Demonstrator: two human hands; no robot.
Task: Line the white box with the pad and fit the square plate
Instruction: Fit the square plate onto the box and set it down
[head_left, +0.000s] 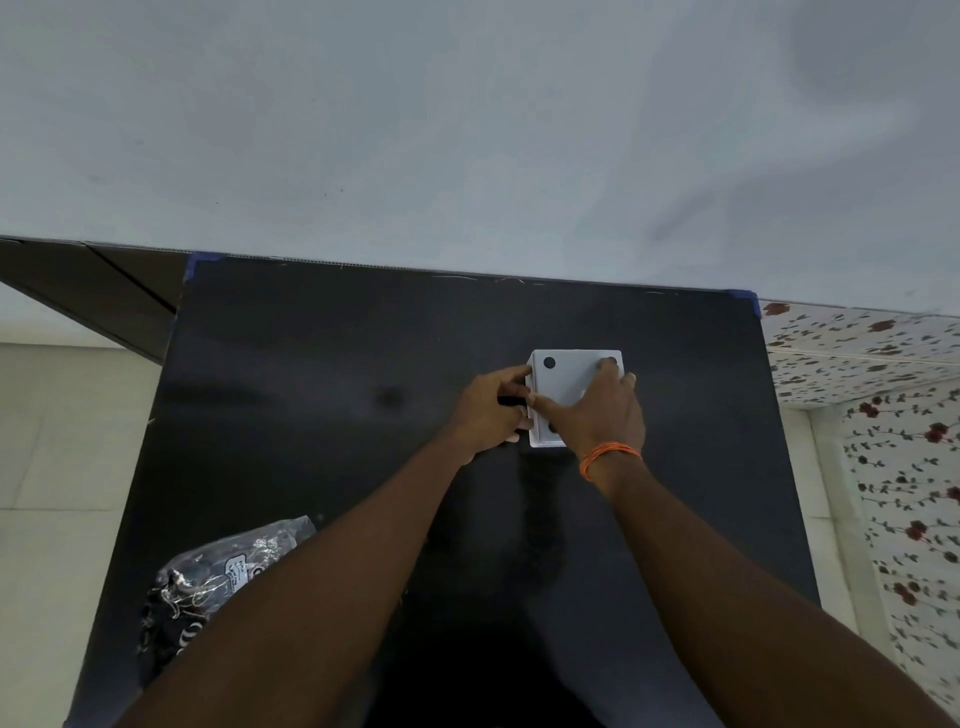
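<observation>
A white box (540, 440) stands on the black table top (322, 364), right of centre. A pale grey square plate (571, 376) with dark round corner holes lies on top of it. My right hand (602, 410), with an orange thread at the wrist, is spread flat over the plate, fingers reaching its far right corner. My left hand (493, 410) grips the box's left side, the thumb at the plate's far left corner. The pad is hidden from view.
A crinkled clear plastic bag (218, 577) with dark contents lies at the near left of the table. Blue tape (745, 297) marks the table's far corners. A pale wall rises behind; floral tiles (883, 415) are on the right, a tiled floor on the left.
</observation>
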